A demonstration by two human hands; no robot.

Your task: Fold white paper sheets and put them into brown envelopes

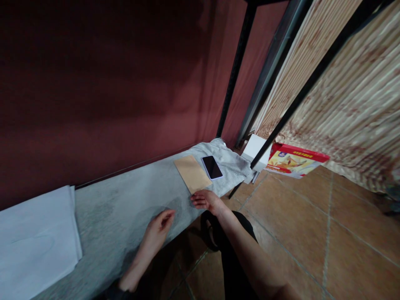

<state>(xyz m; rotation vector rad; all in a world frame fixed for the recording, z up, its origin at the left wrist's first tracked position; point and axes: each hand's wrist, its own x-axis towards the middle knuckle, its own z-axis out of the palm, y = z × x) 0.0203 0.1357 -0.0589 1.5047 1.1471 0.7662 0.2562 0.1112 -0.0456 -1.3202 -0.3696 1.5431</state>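
A flat tan rectangle (pixel 193 173), like a sheet of card or an envelope, lies on the cloth-covered shelf (pixel 131 187). My right hand (pixel 206 201) is at its near corner, fingers loosely extended, palm turned inward. Whether the fingertips touch that corner I cannot tell. To the left, my left hand (pixel 161 225) hovers over the shelf's front edge, fingers loosely bent with a gap between thumb and fingers. No object shows in it. Beside the tan rectangle lies a smartphone (pixel 212 167), its dark screen facing up.
Stacked white paper sheets (pixel 37 241) cover the shelf's left end. Black metal posts (pixel 237 68) rise at its right end. A white box (pixel 258 150) and a red and yellow carton (pixel 293 160) stand on the tiled floor (pixel 300 212) by a patterned curtain (pixel 353 100).
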